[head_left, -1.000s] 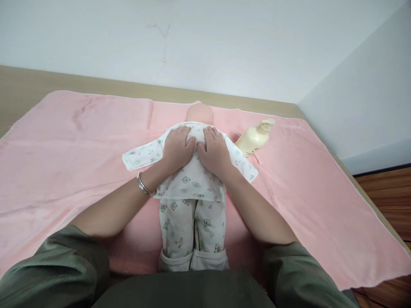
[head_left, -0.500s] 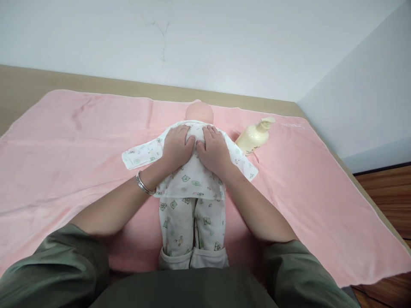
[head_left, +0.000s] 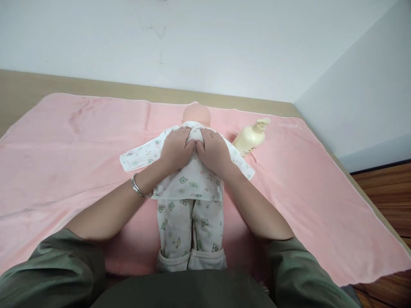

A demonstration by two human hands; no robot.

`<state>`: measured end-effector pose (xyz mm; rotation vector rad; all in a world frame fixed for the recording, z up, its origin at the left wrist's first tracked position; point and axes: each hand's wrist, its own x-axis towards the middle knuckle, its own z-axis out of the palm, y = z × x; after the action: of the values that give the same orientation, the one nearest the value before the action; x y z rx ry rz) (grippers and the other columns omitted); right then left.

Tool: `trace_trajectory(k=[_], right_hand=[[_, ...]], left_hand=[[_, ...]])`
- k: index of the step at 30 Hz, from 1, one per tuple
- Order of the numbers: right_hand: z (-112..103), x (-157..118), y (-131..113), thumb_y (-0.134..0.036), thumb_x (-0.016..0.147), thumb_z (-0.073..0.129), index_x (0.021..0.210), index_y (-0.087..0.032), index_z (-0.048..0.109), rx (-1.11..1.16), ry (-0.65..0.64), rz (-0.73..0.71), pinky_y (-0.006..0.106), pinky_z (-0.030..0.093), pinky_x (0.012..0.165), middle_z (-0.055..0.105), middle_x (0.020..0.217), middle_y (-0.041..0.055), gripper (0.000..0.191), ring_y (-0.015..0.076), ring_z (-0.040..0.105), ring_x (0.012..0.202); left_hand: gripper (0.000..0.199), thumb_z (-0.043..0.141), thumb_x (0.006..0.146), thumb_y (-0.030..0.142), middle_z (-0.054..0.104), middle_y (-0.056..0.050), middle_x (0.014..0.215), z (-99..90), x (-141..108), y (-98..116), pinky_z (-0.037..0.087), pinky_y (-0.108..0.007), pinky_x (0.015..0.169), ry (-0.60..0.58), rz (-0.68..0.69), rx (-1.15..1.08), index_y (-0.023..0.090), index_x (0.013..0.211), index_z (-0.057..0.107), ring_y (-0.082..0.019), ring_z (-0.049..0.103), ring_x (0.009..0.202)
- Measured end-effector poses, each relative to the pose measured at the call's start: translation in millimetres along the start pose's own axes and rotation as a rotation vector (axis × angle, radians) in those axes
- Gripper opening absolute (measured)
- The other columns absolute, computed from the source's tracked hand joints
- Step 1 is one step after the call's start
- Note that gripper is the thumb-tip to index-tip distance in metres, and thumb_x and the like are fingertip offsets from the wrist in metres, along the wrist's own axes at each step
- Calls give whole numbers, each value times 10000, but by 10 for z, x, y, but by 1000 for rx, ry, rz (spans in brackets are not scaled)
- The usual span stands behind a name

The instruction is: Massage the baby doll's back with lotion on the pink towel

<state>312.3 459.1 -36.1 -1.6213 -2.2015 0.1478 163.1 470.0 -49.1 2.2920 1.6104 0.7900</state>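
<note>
The doll (head_left: 192, 171) lies on its front in the middle of the pink towel (head_left: 64, 149), its bald head (head_left: 196, 114) at the far end and its legs pointing near, toward the person. It wears a white printed top and matching trousers. Both hands rest flat on its upper back: the left hand (head_left: 176, 148) on the left half, the right hand (head_left: 214, 150) on the right half, thumbs almost touching over the spine. The fingers (head_left: 180, 133) of each hand are spread and laid open against the cloth, gripping nothing; they press rather than hold. A silver bangle (head_left: 138, 188) sits on the left wrist.

As a judgement, this looks like a back rub, and it goes best with even pressure from both palms, moving outward from the middle so the top does not bunch under the hands. The loose sleeve (head_left: 138, 156) lies out to the left, and dragging it would pull the garment askew. Keeping the 2 hands level should stop the doll from rolling.

A cream pump bottle (head_left: 249, 137) lies on its side on the towel, just right of the doll's shoulder and apart from the right hand. A sweep to the right could knock it.
</note>
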Motion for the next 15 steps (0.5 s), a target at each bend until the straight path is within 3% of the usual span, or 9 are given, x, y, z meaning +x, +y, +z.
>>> trace_trajectory(k=[4,7,15], right_hand=[[19,-61,-96,-300,1044,332,1266,-64,617,-54,39,15,441,417,1136,661,1268,168,431,308,568,1229],[-2,-48,-84,-283,1036,339,1272,-70,608,-29,30,14,440,412,1145,649,1295,170,416,305,555,1251],[-134,108,148,-349,987,428,1216,-139,611,129,-123,34,447,475,1064,674,1272,123,361,295,607,1151]], left_hand=[[505,337,949,347,644,-163,1395,-21,82,-69,419,-466,1184,-3,-38,-35,116,1294,624,-312,574,1304],[513,335,954,343,642,-173,1397,-31,66,-45,413,-465,1188,-14,-39,-20,98,1304,619,-317,572,1310],[575,313,972,306,566,-212,1487,37,-113,78,293,-558,1262,43,-20,8,26,1434,512,-347,448,1457]])
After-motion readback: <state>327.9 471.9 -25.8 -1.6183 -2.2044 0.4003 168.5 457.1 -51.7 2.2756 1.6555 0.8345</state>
